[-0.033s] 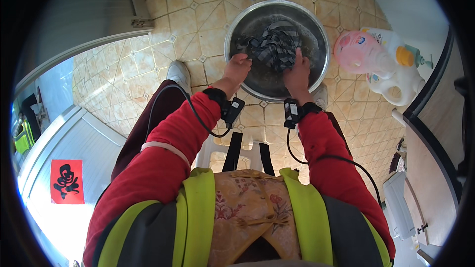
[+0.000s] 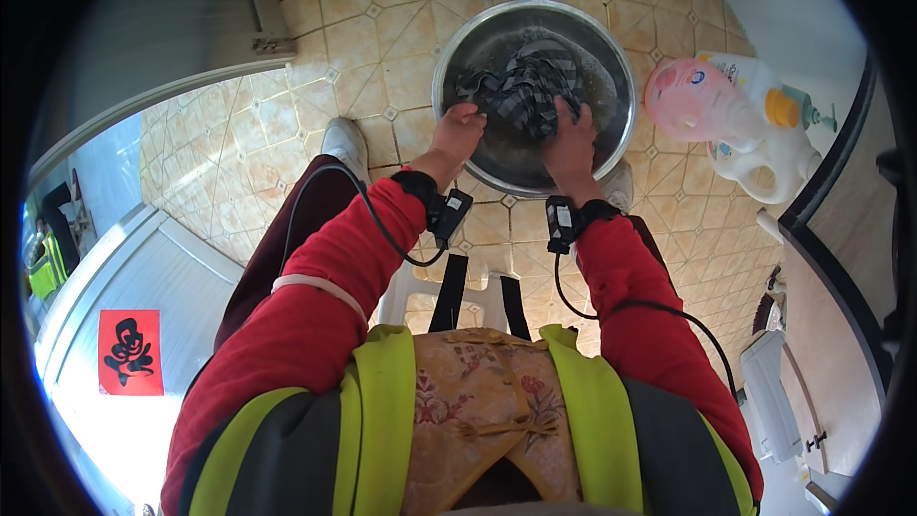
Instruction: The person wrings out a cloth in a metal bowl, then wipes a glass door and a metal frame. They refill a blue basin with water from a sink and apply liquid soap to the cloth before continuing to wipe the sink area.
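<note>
While both hands knead it, the dark striped wet cloth lies bunched inside the round steel basin, washing seemingly midway. Left hand and right hand fingers clench the fabric; wringing looks undone.

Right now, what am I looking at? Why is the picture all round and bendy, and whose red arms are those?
The picture comes from a small camera worn on a person's head, looking down. Its lens sees very wide, so straight lines bend near the edges. There is no machine here: the red sleeves belong to the person wearing the camera, who sits on a white plastic stool. Both hands reach into a shiny metal basin standing on the tiled floor. The left hand and the right hand both grip a dark striped cloth lying in the basin. The little black boxes with wires on the wrists are strapped-on devices. Beside the basin, on the right, stand a pink jug and a white jug with an orange cap.
</note>
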`<state>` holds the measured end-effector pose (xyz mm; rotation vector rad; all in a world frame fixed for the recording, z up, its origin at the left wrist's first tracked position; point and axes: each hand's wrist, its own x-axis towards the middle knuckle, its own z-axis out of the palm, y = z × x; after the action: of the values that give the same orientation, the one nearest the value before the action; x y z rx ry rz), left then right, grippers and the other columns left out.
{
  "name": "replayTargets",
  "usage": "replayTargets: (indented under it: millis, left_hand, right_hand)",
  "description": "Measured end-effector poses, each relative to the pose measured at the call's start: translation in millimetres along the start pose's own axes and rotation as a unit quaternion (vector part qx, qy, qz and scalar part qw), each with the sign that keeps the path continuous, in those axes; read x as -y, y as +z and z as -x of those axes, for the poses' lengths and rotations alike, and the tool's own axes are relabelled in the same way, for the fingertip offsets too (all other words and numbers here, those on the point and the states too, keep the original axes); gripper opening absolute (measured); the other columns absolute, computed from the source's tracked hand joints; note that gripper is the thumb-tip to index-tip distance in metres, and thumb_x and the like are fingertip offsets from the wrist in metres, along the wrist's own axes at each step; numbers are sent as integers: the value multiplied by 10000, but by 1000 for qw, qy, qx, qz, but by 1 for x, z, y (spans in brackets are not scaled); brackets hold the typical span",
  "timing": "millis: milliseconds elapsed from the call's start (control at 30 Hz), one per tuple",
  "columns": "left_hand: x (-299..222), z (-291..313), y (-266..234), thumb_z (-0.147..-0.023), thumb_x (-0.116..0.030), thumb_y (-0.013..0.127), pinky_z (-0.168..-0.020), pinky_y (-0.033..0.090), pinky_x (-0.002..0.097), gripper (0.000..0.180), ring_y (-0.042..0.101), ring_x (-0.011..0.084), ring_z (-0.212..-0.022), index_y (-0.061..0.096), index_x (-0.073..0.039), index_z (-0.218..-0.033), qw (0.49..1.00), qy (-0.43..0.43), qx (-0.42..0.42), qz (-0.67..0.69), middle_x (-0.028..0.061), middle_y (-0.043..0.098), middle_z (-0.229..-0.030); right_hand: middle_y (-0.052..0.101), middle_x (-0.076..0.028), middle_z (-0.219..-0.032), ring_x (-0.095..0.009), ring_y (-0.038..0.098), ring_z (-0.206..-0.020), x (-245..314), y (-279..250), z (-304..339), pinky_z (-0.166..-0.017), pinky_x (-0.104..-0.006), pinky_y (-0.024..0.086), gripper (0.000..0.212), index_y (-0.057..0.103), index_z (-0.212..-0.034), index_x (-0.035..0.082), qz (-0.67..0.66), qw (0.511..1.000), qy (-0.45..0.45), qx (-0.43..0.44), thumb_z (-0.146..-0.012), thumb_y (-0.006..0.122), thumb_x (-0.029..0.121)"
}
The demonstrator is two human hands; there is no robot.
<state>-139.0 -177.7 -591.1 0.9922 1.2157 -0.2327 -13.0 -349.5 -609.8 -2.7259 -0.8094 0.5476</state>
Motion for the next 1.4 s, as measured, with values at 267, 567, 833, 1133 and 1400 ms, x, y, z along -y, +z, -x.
replayTargets:
  millis: [267, 567, 833, 1133, 1400]
  left_hand:
    - [-2, -2, 6, -899, -269, 583, -793, 470, 344, 412, 600, 190, -985, 528, -103, -1272, 998, -43, 15, -46, 50, 614, -1098]
    - [-15, 11, 18, -878, -533, 586, -1010, 373, 537, 674, 464, 379, -1220, 410, -126, -1385, 975, -198, 70, 75, 153, 469, -1349]
    - [-34, 5, 20, -858, -676, 503, -1021, 394, 512, 723, 534, 312, -1172, 496, -128, -1331, 876, -190, 278, 345, 122, 565, -1279]
    - [-41, 26, 37, -911, -368, 569, -686, 578, 404, 361, 682, 264, -815, 599, -37, -1052, 941, -135, 278, 135, 147, 672, -996]
    - [-83, 127, 56, -933, -112, 482, -871, 521, 524, 247, 644, 300, -957, 515, -9, -1155, 903, -143, 236, 330, 158, 636, -1068]
  right_hand:
    - [526, -142, -1081, -360, 529, -1048, 13, 2, 7, -854, -470, 476, 541, 539, -1293, 189, 88, 983, -45, 154, -764, 629, 119]
    - [597, -189, -945, -381, 593, -882, 28, -3, 17, -781, -425, 497, 273, 663, -953, 45, -82, 994, -52, 57, -683, 645, 77]
    - [570, -157, -927, -348, 575, -891, 78, -113, 36, -756, -387, 483, 222, 606, -863, 4, -246, 958, -138, 44, -642, 619, -10]
    - [609, -72, -966, -225, 607, -870, 85, -186, 89, -746, -310, 498, 148, 596, -856, 12, -371, 919, -92, 98, -726, 666, -2]
    - [630, -38, -1050, -207, 603, -973, 37, -182, 68, -891, -387, 493, 223, 572, -1134, 80, -743, 651, 148, 49, -930, 584, 170]
